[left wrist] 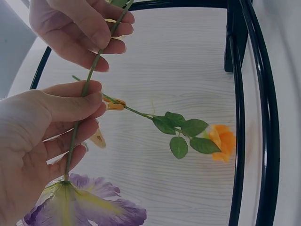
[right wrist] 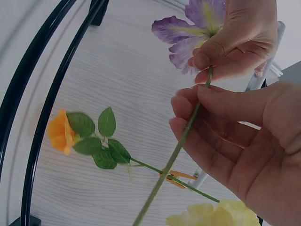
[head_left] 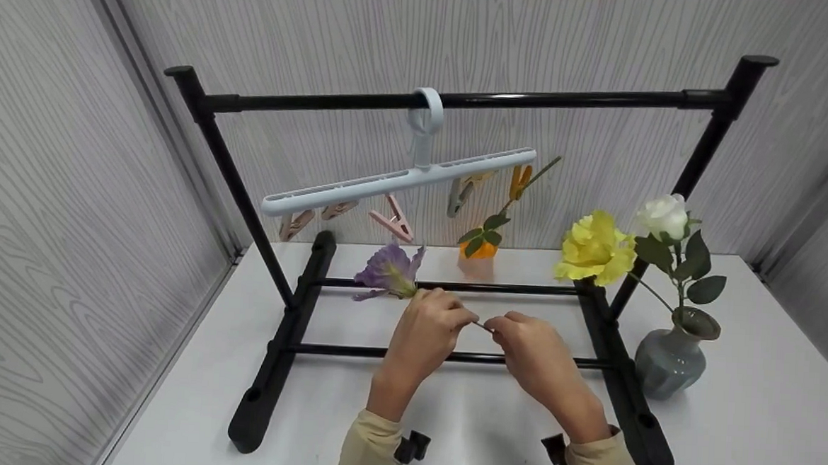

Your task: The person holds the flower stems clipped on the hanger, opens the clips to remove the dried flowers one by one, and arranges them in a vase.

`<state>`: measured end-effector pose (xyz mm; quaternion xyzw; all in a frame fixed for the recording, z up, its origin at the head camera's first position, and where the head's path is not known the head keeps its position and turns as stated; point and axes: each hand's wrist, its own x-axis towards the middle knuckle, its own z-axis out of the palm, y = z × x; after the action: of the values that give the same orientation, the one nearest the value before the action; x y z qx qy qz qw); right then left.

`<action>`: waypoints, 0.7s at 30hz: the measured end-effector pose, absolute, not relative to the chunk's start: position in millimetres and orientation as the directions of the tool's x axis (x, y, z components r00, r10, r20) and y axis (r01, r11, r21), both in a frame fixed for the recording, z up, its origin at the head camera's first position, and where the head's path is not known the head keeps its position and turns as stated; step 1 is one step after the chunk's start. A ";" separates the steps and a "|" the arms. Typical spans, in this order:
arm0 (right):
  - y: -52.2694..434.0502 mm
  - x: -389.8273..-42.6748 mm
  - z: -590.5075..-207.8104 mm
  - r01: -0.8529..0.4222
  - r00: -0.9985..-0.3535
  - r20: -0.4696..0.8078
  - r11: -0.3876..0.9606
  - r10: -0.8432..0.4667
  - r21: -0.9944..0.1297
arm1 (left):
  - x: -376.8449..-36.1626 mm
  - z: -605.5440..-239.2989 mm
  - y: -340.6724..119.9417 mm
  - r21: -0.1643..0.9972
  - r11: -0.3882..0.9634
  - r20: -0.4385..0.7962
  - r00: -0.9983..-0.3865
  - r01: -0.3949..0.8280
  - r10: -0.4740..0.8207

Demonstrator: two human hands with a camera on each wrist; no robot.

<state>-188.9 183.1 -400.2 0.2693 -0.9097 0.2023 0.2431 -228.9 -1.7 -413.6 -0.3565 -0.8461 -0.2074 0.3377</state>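
Observation:
A purple flower (head_left: 389, 270) with yellow streaks lies sideways between both hands over the rack's lower bars. My left hand (head_left: 426, 332) pinches its green stem (left wrist: 75, 136) close below the blossom, thumb against fingers. Farther along the same stem, my right hand (head_left: 538, 356) pinches it between thumb and fingertips. Above, a pale blue hanger (head_left: 388, 181) tilts on a black rail (head_left: 570, 99), its left end lower. From its right end an orange flower (left wrist: 223, 142) hangs head down, its stem in an orange clothespin (head_left: 520, 183). A pink clothespin (head_left: 393, 221) dangles near the middle.
On the right, a grey-blue vase (head_left: 671, 363) holds a white rose (head_left: 663, 216) and a yellow flower (head_left: 596, 248) leaning left. The rack's black feet (head_left: 283, 367) stand either side on the white table (head_left: 185, 398). A grey clothespin (head_left: 458, 196) hangs right of centre.

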 end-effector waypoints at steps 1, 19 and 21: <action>183.9 -188.9 -399.7 -0.585 -0.746 0.539 0.772 -0.392 -0.248 | -229.5 -414.2 -1.2 0.113 0.655 0.720 -0.516 0.747 0.465; 197.5 -192.4 -397.4 -0.526 -0.712 0.620 0.835 -0.329 -0.161 | -236.6 -421.0 -4.2 0.118 0.672 0.729 -0.523 0.731 0.441; 194.2 -193.4 -400.4 -0.536 -0.684 0.646 0.835 -0.340 -0.128 | -236.6 -421.9 0.1 0.126 0.660 0.725 -0.523 0.740 0.448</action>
<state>-193.4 194.2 -400.4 0.2421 -0.9043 0.1553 0.3156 -236.6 0.1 -421.9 -0.3514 -0.8458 -0.2152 0.3389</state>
